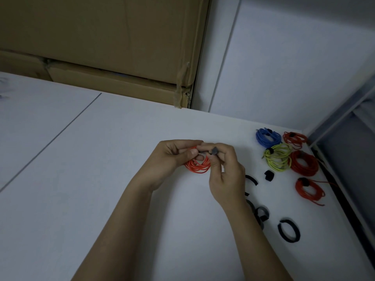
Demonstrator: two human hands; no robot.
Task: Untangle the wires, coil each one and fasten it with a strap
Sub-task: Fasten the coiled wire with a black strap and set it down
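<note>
Over the white table, both hands meet around a small coil of orange wire. The left hand curls its fingers and thumb round the top of the coil, holding it just above the tabletop. The right hand pinches a dark strap between thumb and fingers, right at the coil's upper edge (how far the strap wraps the wire is hidden by the fingers).

To the right lie finished bundles, each bound with a black band: a blue coil, a yellow-green coil touching it, and three red coils close by. Nearer the person, loose black straps lie curled on the table, one partly hidden behind the right forearm. Cardboard boxes stand behind the table's far edge.
</note>
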